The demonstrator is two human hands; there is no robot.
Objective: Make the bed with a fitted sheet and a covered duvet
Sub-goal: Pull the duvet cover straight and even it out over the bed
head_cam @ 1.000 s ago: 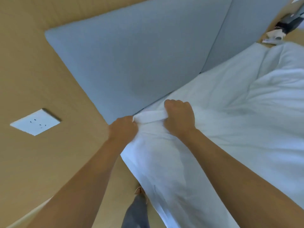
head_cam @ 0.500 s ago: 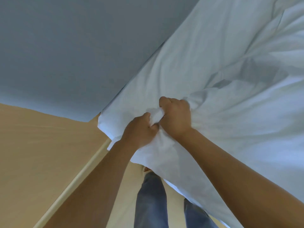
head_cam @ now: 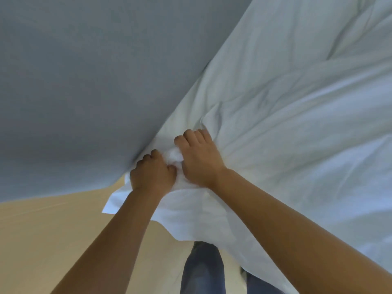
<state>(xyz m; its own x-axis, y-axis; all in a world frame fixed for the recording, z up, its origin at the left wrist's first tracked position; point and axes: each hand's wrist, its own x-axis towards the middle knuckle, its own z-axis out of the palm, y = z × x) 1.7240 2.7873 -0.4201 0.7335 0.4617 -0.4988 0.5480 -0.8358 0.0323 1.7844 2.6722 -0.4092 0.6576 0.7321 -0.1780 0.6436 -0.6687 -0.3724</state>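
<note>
My left grip [head_cam: 151, 175] and right grip [head_cam: 198, 160] both clutched one white duvet [head_cam: 297, 124] at the bed's corner, beside one grey headboard [head_cam: 84, 81].

1. Soft, diffuse light, moderately bright, cool in tone.
2. Gentle shadows lie in the white duvet [head_cam: 297, 134] creases.
3. Wide-angle lens bends the edges; the grey headboard [head_cam: 84, 81] looks slightly soft.
</note>
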